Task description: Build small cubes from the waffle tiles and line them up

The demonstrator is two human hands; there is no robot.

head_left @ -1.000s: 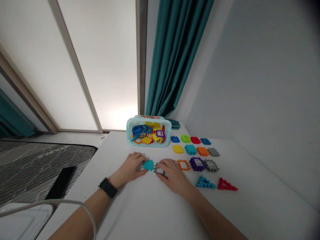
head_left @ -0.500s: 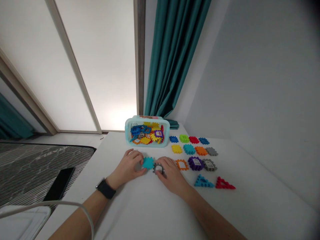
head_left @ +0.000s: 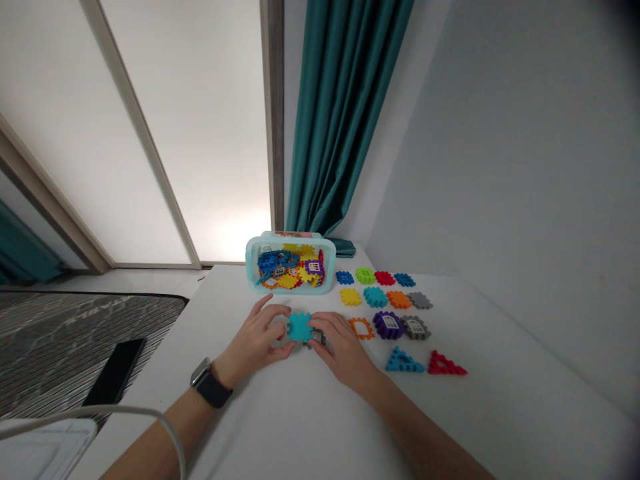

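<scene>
A turquoise square block with toothed edges [head_left: 300, 327] is between my two hands, above the white table. My left hand [head_left: 257, 335] pinches its left side with thumb and fingers, the index finger lifted. My right hand [head_left: 343, 345] is curled around a grey toothed window block [head_left: 319, 337], its fingertips reaching the turquoise block's right edge. The turquoise block overlaps the grey one, which is partly hidden by it and by my fingers. Just right of my right hand lies an orange frame block [head_left: 361, 328].
A pale blue tub [head_left: 249, 262] of mixed blocks stands behind my hands. To the right, rows of toothed blocks include a purple window block [head_left: 389, 325], a blue triangle [head_left: 403, 361] and a red triangle [head_left: 446, 363]. A white cable [head_left: 165, 421] arches by my left forearm.
The turquoise block has moved slightly right and now covers part of the grey block. My left index finger has lifted away. The view has shifted a little.
</scene>
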